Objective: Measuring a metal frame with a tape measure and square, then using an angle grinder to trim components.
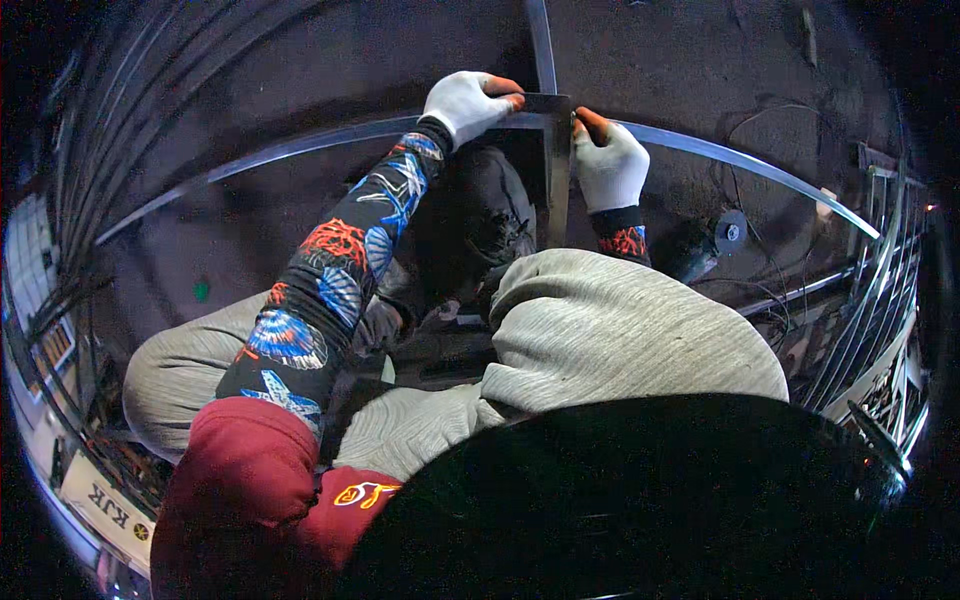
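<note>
My left hand (468, 105), in a white glove with orange fingertips, pinches the end of a flat dark metal piece (545, 101). It looks like the short arm of an L-shaped square, lying across a joint of metal bars. From its corner a wider flat strip (557, 190) runs down toward me; I cannot tell whether both are one piece. My right hand (608, 165), gloved alike, has thumb and finger closed beside that corner; what they grip is too small to make out. A long metal bar (300, 143) passes under both hands, and another bar (541, 45) extends away from the joint.
Right of my right hand lies an angle grinder (700, 248) with a round disc. Cables (765, 225) trail over the dark floor. Metal rods and bars (875, 310) are stacked at the right, with more long bars at the left. A dark rounded object (485, 205) sits below the joint.
</note>
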Demonstrator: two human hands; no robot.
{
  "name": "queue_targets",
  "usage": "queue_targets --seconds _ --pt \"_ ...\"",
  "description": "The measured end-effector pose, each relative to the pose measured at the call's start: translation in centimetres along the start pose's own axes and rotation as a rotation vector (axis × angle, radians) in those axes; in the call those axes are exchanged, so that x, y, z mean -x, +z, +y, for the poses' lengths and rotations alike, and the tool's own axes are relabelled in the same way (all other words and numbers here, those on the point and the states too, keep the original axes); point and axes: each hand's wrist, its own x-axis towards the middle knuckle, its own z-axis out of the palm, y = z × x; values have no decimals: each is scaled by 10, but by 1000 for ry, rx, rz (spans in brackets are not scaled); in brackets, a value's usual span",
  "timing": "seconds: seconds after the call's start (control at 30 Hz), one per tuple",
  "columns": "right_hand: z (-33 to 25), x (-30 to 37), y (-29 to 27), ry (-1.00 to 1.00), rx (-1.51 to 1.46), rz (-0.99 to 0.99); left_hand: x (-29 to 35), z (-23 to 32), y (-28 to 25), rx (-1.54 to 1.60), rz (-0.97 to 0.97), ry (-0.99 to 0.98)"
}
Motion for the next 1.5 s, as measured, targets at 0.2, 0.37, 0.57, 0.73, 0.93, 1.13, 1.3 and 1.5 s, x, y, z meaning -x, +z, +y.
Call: queue_targets --seconds 0.2,0.37,0.57,0.73,0.93,1.13,1.3,1.5 --pt "1 -4 0 -108 115 2 -1 -4 4 -11 28 67" --pt "-15 -17 -1 -74 326 -163 4 3 1 -10 17 21" --pt "-36 -24 -12 144 495 -485 2 2 3 -36 26 3" --pt "-27 29 -47 308 536 -580 -3 0 12 -36 84 47" --pt "1 53 -20 585 -131 -240 2 -4 9 -2 45 17" --pt "10 51 -12 551 -345 -209 2 -1 -4 -138 -52 108" --pt "26 43 -29 544 -577 -99 11 -2 -30 -359 -358 -8" --pt "26 40 -39 601 -667 -119 34 0 -2 -385 45 118"
